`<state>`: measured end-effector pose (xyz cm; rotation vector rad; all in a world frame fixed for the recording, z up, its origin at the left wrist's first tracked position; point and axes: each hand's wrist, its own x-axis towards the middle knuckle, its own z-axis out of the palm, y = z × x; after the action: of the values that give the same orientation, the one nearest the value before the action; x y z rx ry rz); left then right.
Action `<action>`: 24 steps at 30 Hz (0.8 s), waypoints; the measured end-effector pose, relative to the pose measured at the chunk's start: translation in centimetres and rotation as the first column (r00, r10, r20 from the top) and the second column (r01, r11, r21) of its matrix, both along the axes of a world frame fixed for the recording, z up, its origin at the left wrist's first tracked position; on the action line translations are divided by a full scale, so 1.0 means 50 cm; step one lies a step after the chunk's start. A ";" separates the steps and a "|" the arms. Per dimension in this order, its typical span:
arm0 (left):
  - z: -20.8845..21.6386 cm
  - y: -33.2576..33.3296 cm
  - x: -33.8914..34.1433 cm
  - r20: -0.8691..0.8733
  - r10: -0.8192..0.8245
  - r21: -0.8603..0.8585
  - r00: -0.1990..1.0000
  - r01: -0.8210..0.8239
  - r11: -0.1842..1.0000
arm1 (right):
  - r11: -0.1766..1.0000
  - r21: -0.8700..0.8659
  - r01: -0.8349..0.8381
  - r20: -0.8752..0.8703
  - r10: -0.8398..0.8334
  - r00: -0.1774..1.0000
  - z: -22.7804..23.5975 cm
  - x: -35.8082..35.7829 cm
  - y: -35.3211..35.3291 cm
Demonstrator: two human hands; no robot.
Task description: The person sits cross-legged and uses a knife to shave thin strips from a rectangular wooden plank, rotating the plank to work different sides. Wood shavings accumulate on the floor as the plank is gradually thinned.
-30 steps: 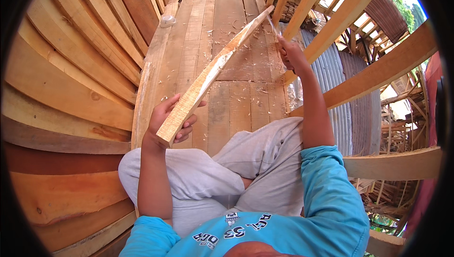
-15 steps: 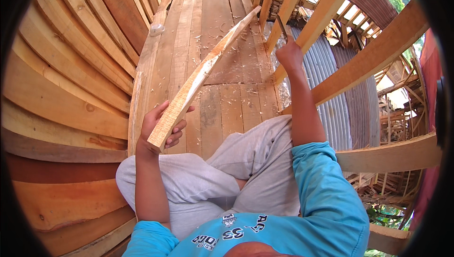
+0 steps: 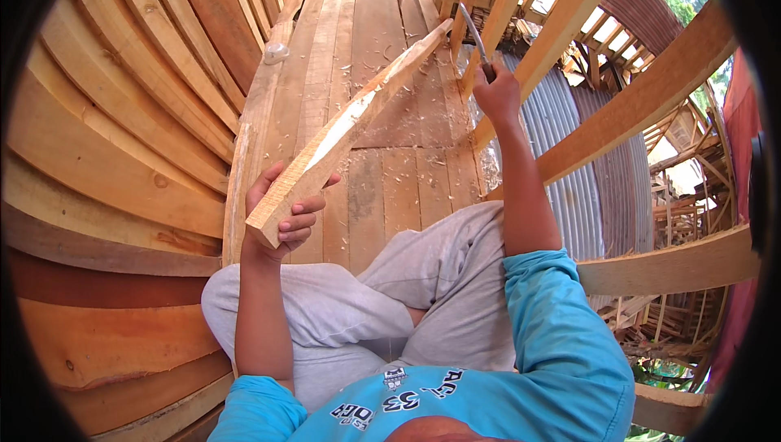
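Observation:
A long squared piece of wood [image 3: 346,121] slants from near my left knee up toward the railing posts, its far part whittled to a taper. Around its thick near end my left hand [image 3: 286,208] is closed, thumb on one side and fingers wrapped on the other. My right hand [image 3: 498,91] grips the dark handle of a knife [image 3: 473,34], whose slim, slightly curved blade points up and away. The blade is to the right of the wood's tapered end and apart from it.
Pale wood shavings [image 3: 404,167] are scattered over the plank floor [image 3: 364,198]. Wooden boards [image 3: 122,174] line the left side. Slatted railing posts [image 3: 561,27] run along the right, with corrugated metal sheets [image 3: 569,165] beyond. A small clear object [image 3: 276,53] sits by the left wall.
The knife has turned so its blade shows more fully, and my right hand has rotated. The wood's near end has shifted slightly left and up with my left hand.

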<state>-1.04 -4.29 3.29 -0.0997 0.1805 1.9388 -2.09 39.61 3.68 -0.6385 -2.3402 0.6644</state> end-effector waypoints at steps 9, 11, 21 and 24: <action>-0.027 -0.011 -0.009 0.043 -0.022 0.053 0.999 0.020 0.998 | 0.680 -0.229 -0.697 0.219 0.733 0.644 -0.017 0.039 -0.309; -0.040 -0.011 -0.008 0.054 -0.040 0.084 0.998 0.035 0.996 | 0.692 -0.102 -0.714 0.257 0.712 0.654 -0.035 0.050 -0.353; -0.053 -0.010 0.012 0.145 -0.004 0.073 0.989 -0.007 0.997 | 0.866 0.047 -0.498 0.332 0.456 0.826 -0.026 0.057 -0.463; -0.055 0.021 0.024 0.136 -0.090 0.155 0.987 0.069 0.986 | 0.925 0.155 -0.348 0.198 0.316 0.928 -0.101 -0.020 -0.306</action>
<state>0.15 -3.23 0.55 -0.1290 -0.0556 1.8508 -3.07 24.30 -1.38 -0.2177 -2.6636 0.5403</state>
